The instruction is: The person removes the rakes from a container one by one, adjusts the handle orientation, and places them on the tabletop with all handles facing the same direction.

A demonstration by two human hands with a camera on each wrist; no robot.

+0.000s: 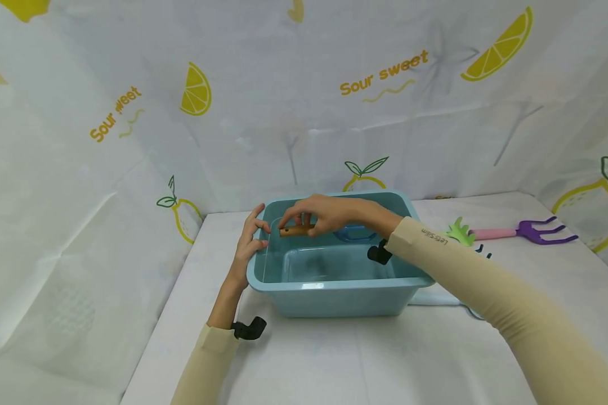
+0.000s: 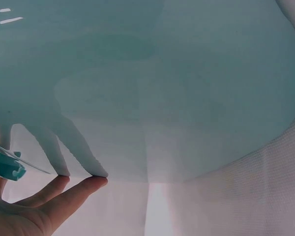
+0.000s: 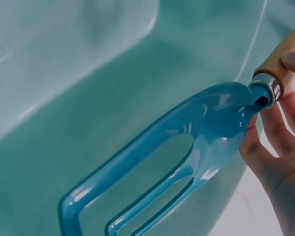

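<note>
A light blue plastic basin [image 1: 334, 302] stands on the white-covered table. My left hand [image 1: 248, 242] holds its left rim, with thumb and fingers at the edge; in the left wrist view, two fingertips [image 2: 99, 181] touch the outer wall. Over the inside of the basin, my right hand [image 1: 324, 216] grips the wooden handle [image 1: 295, 230] of a blue hand rake [image 3: 211, 123]. The rake's glossy metal head points right in the head view, and its tines slant down inside the basin. Part of it is hidden behind my right forearm.
Right of the basin lie a purple hand rake [image 1: 532, 232] with a pink handle and a green claw-shaped tool [image 1: 460, 232]. A pale blue item [image 1: 433, 298] sticks out by the basin's front right corner. A lemon-print sheet [image 1: 284, 112] hangs behind.
</note>
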